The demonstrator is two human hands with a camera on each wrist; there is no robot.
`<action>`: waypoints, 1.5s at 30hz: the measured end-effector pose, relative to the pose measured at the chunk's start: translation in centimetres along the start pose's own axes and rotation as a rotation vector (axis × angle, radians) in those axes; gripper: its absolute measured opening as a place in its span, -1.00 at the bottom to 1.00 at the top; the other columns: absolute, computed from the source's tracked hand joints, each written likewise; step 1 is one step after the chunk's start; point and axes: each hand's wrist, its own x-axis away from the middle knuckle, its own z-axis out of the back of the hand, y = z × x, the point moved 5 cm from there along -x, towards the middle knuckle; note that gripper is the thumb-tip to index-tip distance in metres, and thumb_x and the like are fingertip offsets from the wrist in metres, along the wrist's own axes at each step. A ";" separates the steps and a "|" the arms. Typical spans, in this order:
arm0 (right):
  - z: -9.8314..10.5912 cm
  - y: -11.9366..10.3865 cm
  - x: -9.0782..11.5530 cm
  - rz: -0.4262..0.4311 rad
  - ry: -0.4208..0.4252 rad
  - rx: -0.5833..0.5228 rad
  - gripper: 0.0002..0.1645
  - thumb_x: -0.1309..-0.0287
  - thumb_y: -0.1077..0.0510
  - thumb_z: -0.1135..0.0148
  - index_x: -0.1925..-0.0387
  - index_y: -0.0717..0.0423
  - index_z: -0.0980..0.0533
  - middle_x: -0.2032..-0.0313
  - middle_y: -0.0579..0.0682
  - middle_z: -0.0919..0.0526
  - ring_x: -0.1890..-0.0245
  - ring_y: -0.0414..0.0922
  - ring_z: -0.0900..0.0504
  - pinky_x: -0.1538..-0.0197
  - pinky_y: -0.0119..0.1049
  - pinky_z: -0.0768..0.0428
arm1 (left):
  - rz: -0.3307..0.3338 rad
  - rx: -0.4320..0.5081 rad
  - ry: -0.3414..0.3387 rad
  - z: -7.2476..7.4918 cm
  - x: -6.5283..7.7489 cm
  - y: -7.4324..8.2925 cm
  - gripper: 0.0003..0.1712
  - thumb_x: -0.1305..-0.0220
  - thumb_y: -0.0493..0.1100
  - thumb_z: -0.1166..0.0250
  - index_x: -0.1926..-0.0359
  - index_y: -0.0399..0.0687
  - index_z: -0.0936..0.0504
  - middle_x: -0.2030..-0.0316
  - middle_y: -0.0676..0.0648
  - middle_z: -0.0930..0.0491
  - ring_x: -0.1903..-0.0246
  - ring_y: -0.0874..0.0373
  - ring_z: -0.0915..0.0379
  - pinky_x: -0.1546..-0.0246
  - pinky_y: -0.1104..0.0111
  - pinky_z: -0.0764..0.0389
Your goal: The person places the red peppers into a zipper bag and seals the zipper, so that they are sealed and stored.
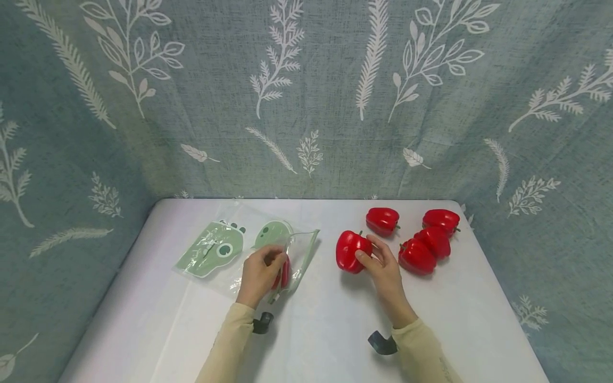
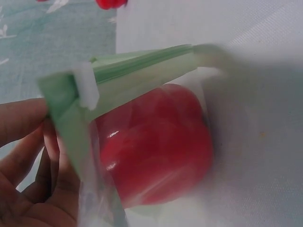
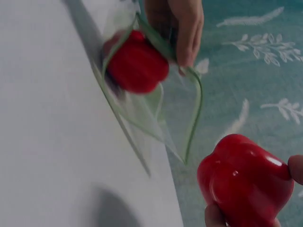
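Observation:
My left hand [image 1: 258, 274] pinches the green-edged rim of a clear plastic zip bag [image 1: 210, 252] printed with green cartoon faces. The bag's mouth gapes toward the right. Inside it lies a red bell pepper [image 2: 156, 146], seen through the plastic in the left wrist view and through the mouth in the right wrist view. With thumb and fingers, my right hand [image 1: 387, 276] grips another red bell pepper [image 1: 349, 254], to the right of the bag's mouth. That pepper [image 3: 246, 182] appears glossy and apart from the bag in the right wrist view.
Several more red bell peppers lie at the right of the white table [image 1: 325, 340], one [image 1: 382, 221] just behind my right hand and others, such as this front pepper [image 1: 416, 257], clustered beside it. A leaf-patterned green curtain [image 1: 306, 101] surrounds the table's back and sides.

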 end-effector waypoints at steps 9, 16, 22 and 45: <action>-2.8 1.8 -0.2 -0.106 -0.026 -0.072 -0.06 -0.17 -0.06 -0.46 -0.48 -0.02 -0.22 -0.44 0.09 -0.32 -0.38 0.09 -0.36 -0.30 -0.01 -0.47 | 0.007 -0.005 -0.006 -0.1 0.0 0.0 -0.78 -0.33 -0.15 -0.37 0.06 -0.14 -0.73 0.32 -0.03 -0.67 0.31 0.11 -0.54 0.30 0.31 -0.60; -4.9 2.7 0.0 -0.115 -0.078 -0.053 -0.09 -0.13 -0.09 -0.47 -0.44 -0.09 -0.28 -0.40 0.06 -0.34 -0.38 0.09 -0.32 -0.28 0.08 -0.49 | 0.032 -0.005 -0.016 -0.2 0.0 -0.1 -0.77 -0.35 -0.16 -0.36 0.03 -0.13 -0.72 0.29 -0.04 -0.68 0.29 0.09 -0.53 0.27 0.30 -0.63; -6.5 2.9 0.0 -0.112 -0.120 -0.057 -0.08 -0.15 -0.10 -0.45 -0.46 -0.02 -0.27 -0.40 0.12 -0.37 -0.37 0.13 -0.35 -0.28 0.12 -0.48 | 0.045 -0.013 -0.019 -0.2 0.0 -0.2 -0.76 -0.36 -0.14 -0.35 0.01 -0.10 -0.72 0.25 -0.02 -0.69 0.25 0.08 -0.55 0.21 0.26 -0.67; -9.5 3.5 -0.6 -0.193 -0.146 -0.035 -0.15 -0.12 -0.13 -0.46 -0.32 0.11 -0.33 -0.26 0.14 -0.48 -0.21 0.08 -0.51 -0.22 -0.03 -0.56 | 0.038 0.021 -0.041 -0.2 0.1 0.0 -0.76 -0.37 -0.13 -0.34 0.00 -0.09 -0.72 0.24 -0.04 -0.70 0.23 0.06 -0.58 0.14 0.21 -0.69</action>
